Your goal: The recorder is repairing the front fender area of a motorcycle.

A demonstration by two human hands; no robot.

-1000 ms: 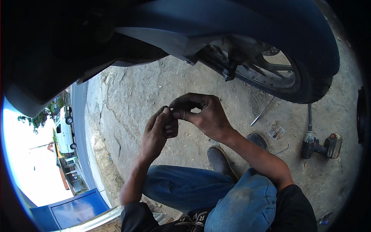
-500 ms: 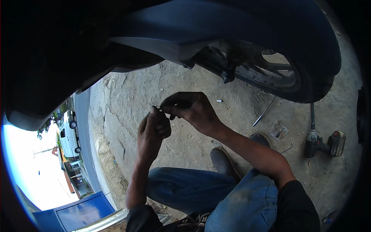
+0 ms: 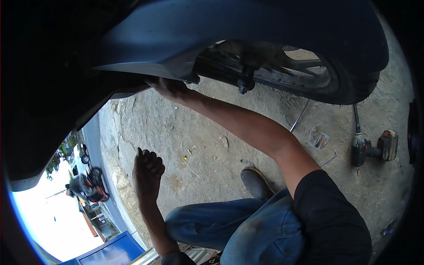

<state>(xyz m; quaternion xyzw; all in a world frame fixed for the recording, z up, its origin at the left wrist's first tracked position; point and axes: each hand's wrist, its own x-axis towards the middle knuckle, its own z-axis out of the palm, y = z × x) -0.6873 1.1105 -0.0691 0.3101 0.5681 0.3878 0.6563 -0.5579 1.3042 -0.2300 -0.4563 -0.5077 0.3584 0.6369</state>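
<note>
Rough, pale ground (image 3: 207, 128) spreads beneath everything, and over it, across the top of the view, stands a motorcycle (image 3: 145, 44) with dark blue bodywork, its left part lost in shadow. Its spoked wheel (image 3: 314, 81) with a black tyre sits at the upper right. Below, the person's legs in blue jeans (image 3: 212, 216) are bent, with one dark boot (image 3: 256, 183) on the ground. A cordless impact driver (image 3: 360, 152) lies at the right, its long extension pointing toward the tyre. The right hand (image 3: 170, 88) reaches up to the lower edge of the bodywork; its fingers are partly hidden there, so how far it is open and what it holds cannot be told. The left hand (image 3: 149, 172) is raised well apart from the motorcycle, fingers curled in and thumb up; whether something small lies inside cannot be told. A straight metal rod (image 3: 300, 115), a clear plastic packet (image 3: 317, 138), a thin bent metal tool (image 3: 328, 160) and a tiny yellow piece (image 3: 185, 157) lie on the ground.
</note>
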